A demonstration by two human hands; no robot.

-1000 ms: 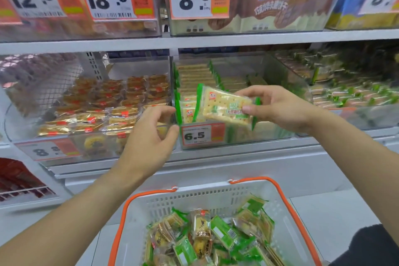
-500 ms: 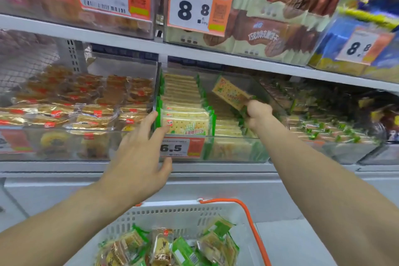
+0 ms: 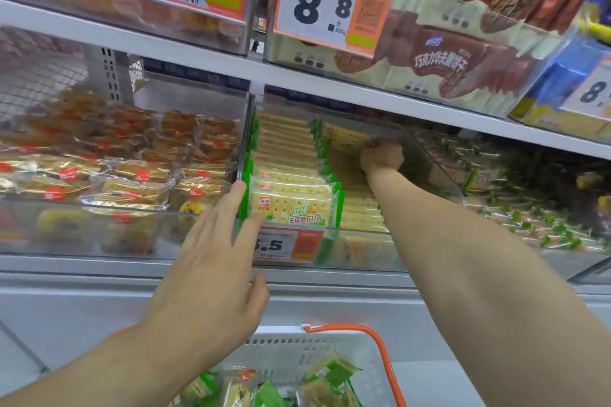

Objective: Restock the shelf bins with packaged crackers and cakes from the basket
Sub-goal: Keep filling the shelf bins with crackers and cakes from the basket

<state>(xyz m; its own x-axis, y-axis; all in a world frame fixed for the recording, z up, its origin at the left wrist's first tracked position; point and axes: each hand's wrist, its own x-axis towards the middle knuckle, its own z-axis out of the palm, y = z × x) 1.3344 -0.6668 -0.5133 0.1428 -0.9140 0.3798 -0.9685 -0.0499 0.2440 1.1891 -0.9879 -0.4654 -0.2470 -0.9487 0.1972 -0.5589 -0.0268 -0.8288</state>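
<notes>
The cake bin (image 3: 125, 208) at the left end of the shelf looks well filled with gold-wrapped cakes. Just right of it, the left hand (image 3: 211, 261) has its grip spread, straight fingertips touching the front left corner of the cracker bin (image 3: 429, 155); it holds nothing. In that bin the left row of green-edged cracker packs (image 3: 291, 205) reaches the front wall, while the right row sits lower and has room at the back. There the right hand (image 3: 382, 158) pinches a cracker pack (image 3: 344, 139) and sets it near the bin's rear wall. Below, the basket (image 3: 330, 344) holds a fair heap of packs, so I judge the restocking only partly done.

Half a second ago the pack was tilted higher above the right row; now it lies deeper and lower, and the left hand has crept up to the bin's front edge.
</notes>
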